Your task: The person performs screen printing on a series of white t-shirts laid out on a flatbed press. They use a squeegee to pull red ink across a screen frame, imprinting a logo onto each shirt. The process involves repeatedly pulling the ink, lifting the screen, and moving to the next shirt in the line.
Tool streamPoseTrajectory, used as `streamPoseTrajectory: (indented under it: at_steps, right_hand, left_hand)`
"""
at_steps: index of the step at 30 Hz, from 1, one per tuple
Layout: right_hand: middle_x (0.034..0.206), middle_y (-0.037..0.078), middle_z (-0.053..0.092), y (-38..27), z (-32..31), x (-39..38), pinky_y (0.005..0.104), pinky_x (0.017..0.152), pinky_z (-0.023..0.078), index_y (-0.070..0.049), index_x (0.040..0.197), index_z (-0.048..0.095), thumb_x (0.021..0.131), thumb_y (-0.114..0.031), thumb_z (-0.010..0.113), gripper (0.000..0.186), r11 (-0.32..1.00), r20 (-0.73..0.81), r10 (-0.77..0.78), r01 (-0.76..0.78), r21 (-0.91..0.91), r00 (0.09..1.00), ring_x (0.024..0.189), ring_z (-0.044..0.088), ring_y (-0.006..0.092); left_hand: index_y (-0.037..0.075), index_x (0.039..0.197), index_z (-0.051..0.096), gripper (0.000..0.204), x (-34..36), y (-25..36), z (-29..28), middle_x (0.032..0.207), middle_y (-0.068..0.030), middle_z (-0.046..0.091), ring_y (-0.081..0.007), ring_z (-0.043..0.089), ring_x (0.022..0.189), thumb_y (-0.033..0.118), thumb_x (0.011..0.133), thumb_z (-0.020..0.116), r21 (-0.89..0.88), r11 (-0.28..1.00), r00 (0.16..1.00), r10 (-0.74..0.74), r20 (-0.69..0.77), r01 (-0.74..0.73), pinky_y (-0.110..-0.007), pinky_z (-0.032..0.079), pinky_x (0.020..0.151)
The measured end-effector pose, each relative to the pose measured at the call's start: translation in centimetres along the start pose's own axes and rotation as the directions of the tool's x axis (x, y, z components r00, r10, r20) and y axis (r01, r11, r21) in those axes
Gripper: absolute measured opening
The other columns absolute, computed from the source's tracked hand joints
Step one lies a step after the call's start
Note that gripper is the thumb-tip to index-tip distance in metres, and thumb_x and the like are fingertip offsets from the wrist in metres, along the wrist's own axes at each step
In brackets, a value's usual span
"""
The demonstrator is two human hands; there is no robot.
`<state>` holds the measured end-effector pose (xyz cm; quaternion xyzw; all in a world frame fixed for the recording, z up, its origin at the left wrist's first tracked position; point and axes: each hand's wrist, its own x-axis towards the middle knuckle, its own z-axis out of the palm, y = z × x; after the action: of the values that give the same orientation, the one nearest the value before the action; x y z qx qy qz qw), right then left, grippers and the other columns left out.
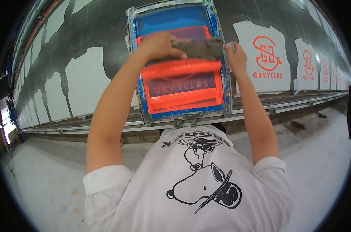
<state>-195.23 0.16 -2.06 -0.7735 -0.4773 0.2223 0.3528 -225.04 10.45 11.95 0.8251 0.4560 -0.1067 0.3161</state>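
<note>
In front of me a screen printing frame (226, 101), blue with worn metal edges, lies on the long printing table. Its mesh carries wet red-orange ink (183, 101), thickest in a roll just below the squeegee. My left hand (160, 47) is closed round the left part of the squeegee (202, 48), a wide, ink-stained blade lying across the mesh. Slight blur shows on that hand and the blade. At the frame's right edge, my right hand (236, 58) is closed on the frame's side, thumb uppermost. Its fingertips are partly hidden.
White cut shirt panels (86, 81) lie on the dark table to the left, unprinted. To the right, panels (266, 58) bear a red-orange print and run in a row into the distance. A metal rail (260, 112) follows the table's near edge. Pale floor (318, 154) stretches below.
</note>
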Motion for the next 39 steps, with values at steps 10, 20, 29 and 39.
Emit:
streamPoseTrajectory:
  at_steps: [10, 20, 29, 39]
  right_hand:
    - [0.108, 0.021, 0.073, -0.4, -0.2, -0.5, 0.0412, 0.089, 0.054, -0.002, 0.118, 0.068, 0.093, -0.037, 0.068, 0.044, 0.998, -0.010, 0.030, -0.029, 0.055, 1.000, 0.101, 0.071, 0.0349]
    - [0.109, 0.023, 0.073, -0.3, 0.1, -0.2, 0.0441, 0.091, 0.053, -0.002, 0.119, 0.068, 0.091, -0.038, 0.066, 0.046, 0.999, -0.017, 0.001, 0.000, 0.054, 1.000, 0.103, 0.070, 0.0384]
    - [0.108, 0.023, 0.073, -0.4, 0.1, 0.1, 0.0450, 0.090, 0.054, -0.002, 0.119, 0.068, 0.090, -0.041, 0.066, 0.048, 0.997, 0.002, 0.022, -0.022, 0.071, 1.000, 0.102, 0.070, 0.0399]
    - [0.113, 0.024, 0.072, 0.7, 1.1, 0.5, 0.0455, 0.093, 0.052, -0.003, 0.123, 0.066, 0.090, -0.043, 0.066, 0.052, 0.999, -0.001, -0.016, 0.016, 0.040, 1.000, 0.107, 0.068, 0.0410]
  left_hand:
    - [0.013, 0.120, 0.071, 0.043, 5.2, -4.7, 0.1, 0.112, -0.0128, 0.073, -0.0345, 0.067, 0.105, 0.033, 0.082, 0.077, 0.132, 0.991, 0.956, 0.070, -0.286, -0.033, -0.045, 0.054, 0.086]
    - [0.012, 0.122, 0.071, 0.041, -4.5, 0.6, 8.1, 0.114, -0.0142, 0.071, -0.0350, 0.066, 0.108, 0.021, 0.082, 0.077, 0.003, 0.999, 0.975, 0.044, -0.217, -0.044, -0.045, 0.052, 0.090]
    - [0.012, 0.135, 0.062, 0.068, -17.6, 6.7, 21.4, 0.134, -0.0089, 0.065, -0.0302, 0.060, 0.121, 0.007, 0.070, 0.079, 0.135, 0.989, 0.890, 0.119, -0.440, -0.066, -0.043, 0.048, 0.102]
    - [0.009, 0.121, 0.068, 0.045, -20.4, 8.5, 18.6, 0.110, -0.0118, 0.072, -0.0323, 0.067, 0.104, 0.014, 0.077, 0.080, 0.001, 0.997, 0.937, 0.079, -0.340, -0.083, -0.043, 0.053, 0.087]
